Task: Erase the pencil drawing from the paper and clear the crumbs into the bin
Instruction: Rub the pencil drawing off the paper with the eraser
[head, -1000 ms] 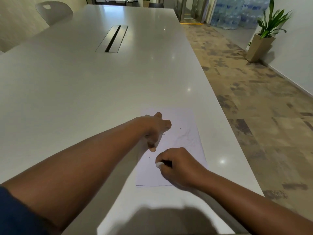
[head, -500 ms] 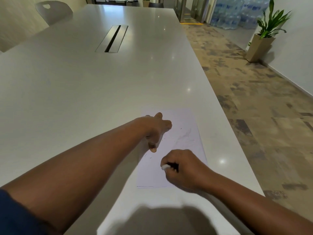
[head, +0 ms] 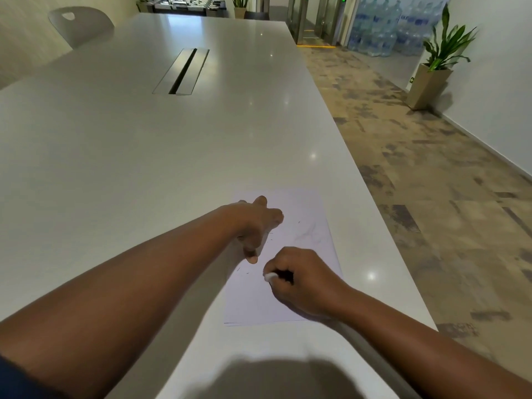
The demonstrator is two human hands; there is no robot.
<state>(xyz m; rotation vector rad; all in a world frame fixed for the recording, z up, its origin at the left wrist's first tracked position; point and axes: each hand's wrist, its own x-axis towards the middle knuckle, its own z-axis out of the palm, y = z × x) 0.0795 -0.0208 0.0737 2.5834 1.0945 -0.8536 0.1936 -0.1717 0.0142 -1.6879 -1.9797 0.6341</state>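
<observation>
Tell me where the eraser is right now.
In the head view, the eraser is pinched in the right hand, its white tip showing over the near half of the paper, just below the left hand.

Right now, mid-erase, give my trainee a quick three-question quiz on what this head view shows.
1. True or false: the left hand rests on the paper with its fingers spread.
2. What does the right hand grip? A) a pencil B) a white eraser C) a cloth
3. Fill in: faint pencil marks remain on the paper's ____ half, beyond the right hand.

Key: 1 true; 2 B; 3 far. The bin is not in view, and small dark specks lie on the sheet near the eraser.
</observation>
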